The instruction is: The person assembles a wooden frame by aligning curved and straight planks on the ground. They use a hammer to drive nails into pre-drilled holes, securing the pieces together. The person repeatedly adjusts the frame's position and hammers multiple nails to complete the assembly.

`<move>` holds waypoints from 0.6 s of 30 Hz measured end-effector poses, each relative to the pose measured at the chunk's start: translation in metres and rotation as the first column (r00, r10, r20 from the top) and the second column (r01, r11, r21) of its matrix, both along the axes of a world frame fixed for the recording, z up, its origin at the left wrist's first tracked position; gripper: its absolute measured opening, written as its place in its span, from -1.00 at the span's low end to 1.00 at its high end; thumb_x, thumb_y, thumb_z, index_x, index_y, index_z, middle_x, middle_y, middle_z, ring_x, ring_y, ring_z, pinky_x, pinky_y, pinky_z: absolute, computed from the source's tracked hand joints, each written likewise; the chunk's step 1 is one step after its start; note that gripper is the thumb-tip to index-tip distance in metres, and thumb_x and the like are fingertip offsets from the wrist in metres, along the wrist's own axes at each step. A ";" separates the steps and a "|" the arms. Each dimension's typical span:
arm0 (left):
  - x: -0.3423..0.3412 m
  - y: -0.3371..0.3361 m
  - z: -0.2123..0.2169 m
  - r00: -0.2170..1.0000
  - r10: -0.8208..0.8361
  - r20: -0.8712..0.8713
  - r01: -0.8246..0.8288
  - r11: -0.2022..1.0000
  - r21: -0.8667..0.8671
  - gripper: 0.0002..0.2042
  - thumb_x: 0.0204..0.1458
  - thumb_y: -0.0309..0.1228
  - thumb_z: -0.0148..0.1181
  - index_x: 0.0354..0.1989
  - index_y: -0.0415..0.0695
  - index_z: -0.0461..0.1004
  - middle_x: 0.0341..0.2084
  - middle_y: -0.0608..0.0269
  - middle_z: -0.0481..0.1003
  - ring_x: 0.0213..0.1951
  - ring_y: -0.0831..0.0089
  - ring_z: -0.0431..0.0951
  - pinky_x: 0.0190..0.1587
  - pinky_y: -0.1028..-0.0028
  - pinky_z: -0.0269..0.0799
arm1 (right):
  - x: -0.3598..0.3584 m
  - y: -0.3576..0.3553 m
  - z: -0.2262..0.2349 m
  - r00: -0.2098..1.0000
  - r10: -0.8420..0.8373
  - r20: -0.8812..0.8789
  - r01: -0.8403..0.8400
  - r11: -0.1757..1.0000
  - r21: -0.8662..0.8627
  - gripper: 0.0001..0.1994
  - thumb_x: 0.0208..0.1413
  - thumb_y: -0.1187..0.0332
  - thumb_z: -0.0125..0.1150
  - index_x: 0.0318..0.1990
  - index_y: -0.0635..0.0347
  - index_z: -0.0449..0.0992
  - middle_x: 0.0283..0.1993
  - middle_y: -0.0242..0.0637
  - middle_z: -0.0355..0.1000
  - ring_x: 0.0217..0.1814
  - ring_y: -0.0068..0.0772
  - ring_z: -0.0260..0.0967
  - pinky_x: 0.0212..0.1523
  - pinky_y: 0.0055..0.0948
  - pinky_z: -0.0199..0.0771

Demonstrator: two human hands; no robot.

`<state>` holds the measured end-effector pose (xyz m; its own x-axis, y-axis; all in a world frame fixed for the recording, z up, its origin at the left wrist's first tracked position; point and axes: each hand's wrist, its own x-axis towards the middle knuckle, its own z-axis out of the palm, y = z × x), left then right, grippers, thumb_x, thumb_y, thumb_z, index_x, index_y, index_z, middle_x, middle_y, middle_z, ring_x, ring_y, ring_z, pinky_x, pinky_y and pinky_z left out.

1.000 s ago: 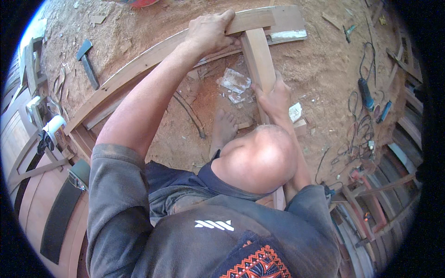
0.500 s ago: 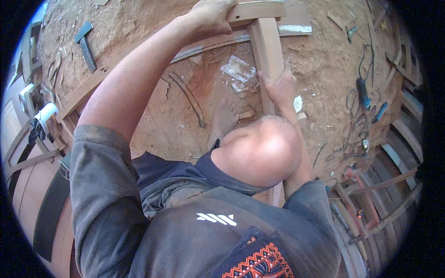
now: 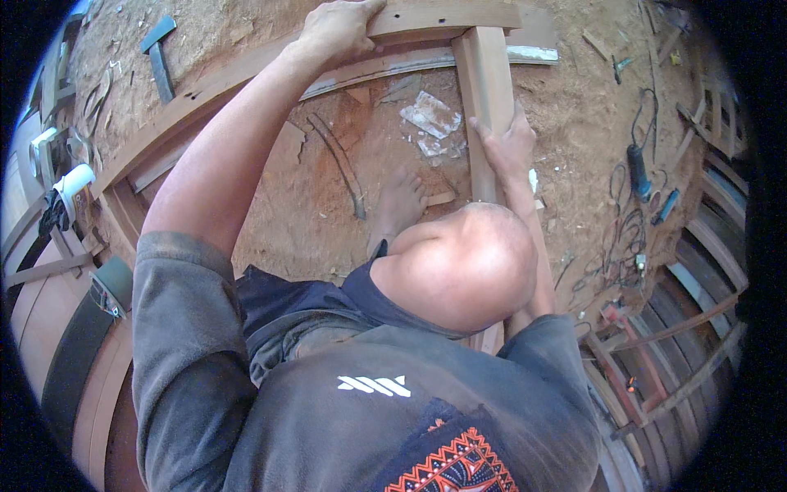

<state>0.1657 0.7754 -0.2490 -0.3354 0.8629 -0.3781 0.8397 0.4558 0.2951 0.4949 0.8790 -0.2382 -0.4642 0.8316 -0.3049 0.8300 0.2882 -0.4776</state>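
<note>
A long wooden beam (image 3: 445, 18), dotted with small dark holes, runs across the far side and curves down to the left. My left hand (image 3: 340, 31) is closed over it, left of its right end. A second wooden beam (image 3: 489, 78) meets its underside near that end and runs back toward me, past my bent knee. Around this one my right hand (image 3: 507, 148) is closed, thumb on the left side and fingers on the right. Where the two beams join, no gap can be made out. My knee hides the near part of the second beam.
A hammer-shaped tool (image 3: 158, 61) lies on the dusty ground at far left. To the right are a corded power tool (image 3: 639, 174), a blue-handled piece (image 3: 668, 207) and tangled cable. A white-edged strip (image 3: 531, 55) lies beneath the long beam. Stacked timber (image 3: 656, 361) stands right; a white container (image 3: 76, 180) left.
My left hand has shifted left along the long beam, farther from its right end. The beams sit slightly farther right in view. My right hand keeps its hold.
</note>
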 end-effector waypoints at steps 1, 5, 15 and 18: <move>-0.001 0.000 -0.002 1.000 -0.002 -0.011 0.002 1.000 0.017 -0.25 -0.10 -0.24 0.42 0.38 0.13 0.33 0.03 -0.05 0.63 0.06 -0.12 0.62 0.11 -0.02 0.53 | 0.000 0.000 0.000 0.999 -0.013 0.032 0.013 1.000 0.000 -0.34 -0.09 0.10 0.62 0.13 0.30 0.53 -0.04 0.13 0.63 0.05 0.14 0.63 0.10 -0.05 0.60; 0.004 -0.002 0.001 0.999 -0.027 -0.029 0.029 0.997 0.067 -0.34 -0.07 -0.22 0.43 0.29 0.08 0.37 -0.03 -0.03 0.64 0.00 -0.13 0.64 0.04 -0.05 0.54 | -0.003 -0.002 0.001 1.000 -0.011 0.029 0.010 0.999 0.031 -0.37 -0.10 0.10 0.63 0.07 0.28 0.54 -0.09 0.13 0.64 -0.01 0.15 0.64 0.03 -0.04 0.62; 0.026 0.002 0.019 0.996 0.075 -0.046 -0.066 0.982 0.177 -0.45 -0.05 -0.08 0.48 0.08 -0.02 0.44 -0.06 0.14 0.58 0.01 -0.01 0.60 0.03 0.00 0.46 | -0.012 -0.001 0.007 0.997 -0.073 0.020 0.074 0.997 -0.028 -0.35 -0.05 0.14 0.61 0.18 0.13 0.47 -0.11 0.07 0.64 -0.06 0.17 0.64 -0.06 -0.03 0.63; 0.027 0.004 0.017 0.997 0.078 -0.030 -0.072 0.985 0.155 -0.47 -0.08 -0.23 0.45 0.10 -0.01 0.44 -0.04 0.20 0.56 0.05 0.05 0.56 0.11 0.00 0.37 | -0.015 -0.002 0.008 0.996 -0.085 0.015 0.085 0.996 -0.024 -0.34 -0.04 0.16 0.59 0.22 0.11 0.44 -0.12 0.07 0.64 -0.06 0.18 0.64 -0.09 -0.01 0.63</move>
<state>0.1924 0.7791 -0.2320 -0.4124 0.8816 -0.2298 0.8163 0.4695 0.3366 0.4803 0.8773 -0.2300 -0.3878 0.8600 -0.3318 0.8574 0.2046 -0.4722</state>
